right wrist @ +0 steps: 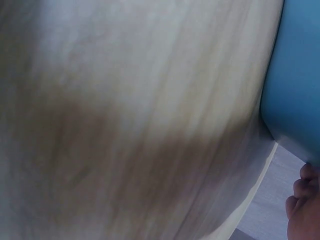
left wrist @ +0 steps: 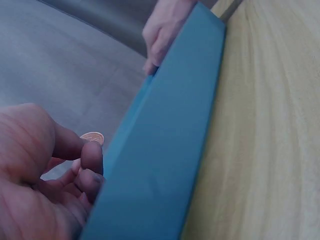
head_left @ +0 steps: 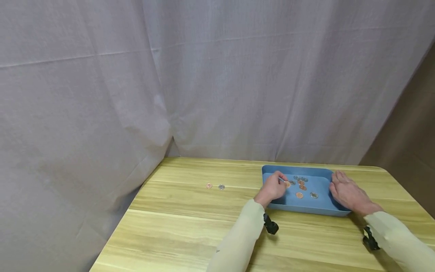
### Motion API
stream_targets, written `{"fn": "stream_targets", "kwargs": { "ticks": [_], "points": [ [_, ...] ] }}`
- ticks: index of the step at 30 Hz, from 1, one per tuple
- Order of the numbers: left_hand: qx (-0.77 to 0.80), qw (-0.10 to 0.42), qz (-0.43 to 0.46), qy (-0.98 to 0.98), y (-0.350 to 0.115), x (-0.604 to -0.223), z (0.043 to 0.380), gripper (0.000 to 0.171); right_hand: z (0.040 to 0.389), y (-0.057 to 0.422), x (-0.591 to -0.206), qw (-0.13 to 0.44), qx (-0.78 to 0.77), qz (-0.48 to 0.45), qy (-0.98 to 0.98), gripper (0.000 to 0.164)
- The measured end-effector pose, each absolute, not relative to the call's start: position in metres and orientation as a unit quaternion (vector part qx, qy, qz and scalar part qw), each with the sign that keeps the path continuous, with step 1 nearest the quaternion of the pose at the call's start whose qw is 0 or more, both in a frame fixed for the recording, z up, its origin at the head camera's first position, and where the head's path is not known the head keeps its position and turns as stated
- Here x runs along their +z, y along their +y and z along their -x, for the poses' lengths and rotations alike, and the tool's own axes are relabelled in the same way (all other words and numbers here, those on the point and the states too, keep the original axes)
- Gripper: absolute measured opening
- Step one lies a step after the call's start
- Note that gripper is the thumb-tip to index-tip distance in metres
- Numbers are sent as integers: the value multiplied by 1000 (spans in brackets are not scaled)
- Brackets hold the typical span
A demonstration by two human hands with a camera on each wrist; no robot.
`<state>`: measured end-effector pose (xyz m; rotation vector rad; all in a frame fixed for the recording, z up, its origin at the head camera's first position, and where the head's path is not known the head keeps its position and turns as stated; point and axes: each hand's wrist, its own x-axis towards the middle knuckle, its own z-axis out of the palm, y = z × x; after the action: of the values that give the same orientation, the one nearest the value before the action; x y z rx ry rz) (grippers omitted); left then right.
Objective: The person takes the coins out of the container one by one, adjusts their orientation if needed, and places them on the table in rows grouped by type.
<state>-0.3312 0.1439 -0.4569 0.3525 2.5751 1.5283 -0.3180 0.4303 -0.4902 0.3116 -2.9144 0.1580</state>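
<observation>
My left hand (head_left: 273,187) pinches a copper-coloured coin (left wrist: 94,137) between thumb and fingertips, over the left side of a shallow blue tray (head_left: 307,207). The coin tilts up beyond the fingertips in the left wrist view. At the tray's right end, my right hand (head_left: 350,192) grips the wall, its fingers at the outer side in the right wrist view. Inside the tray lie several copper and silver coins, among them a copper coin (head_left: 299,195) and a silver coin (head_left: 314,195) nearer the front.
Left of the tray, a copper coin (head_left: 209,186) and a silver coin (head_left: 221,187) lie side by side on the wooden table (head_left: 176,215). A grey curtain (head_left: 238,94) hangs behind the table and along its left side.
</observation>
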Motion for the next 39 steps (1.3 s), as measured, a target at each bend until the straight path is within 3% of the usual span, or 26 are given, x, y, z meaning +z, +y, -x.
{"fn": "stream_targets", "kwargs": {
  "ticks": [14, 39],
  "points": [
    [470, 12, -160, 868, 107, -450, 332, 12, 319, 431, -491, 104, 53, -106, -987, 57],
    [516, 16, -130, 846, 34, -468, 345, 9, 319, 433, -495, 112, 50, -112, -986, 57]
  ]
}}
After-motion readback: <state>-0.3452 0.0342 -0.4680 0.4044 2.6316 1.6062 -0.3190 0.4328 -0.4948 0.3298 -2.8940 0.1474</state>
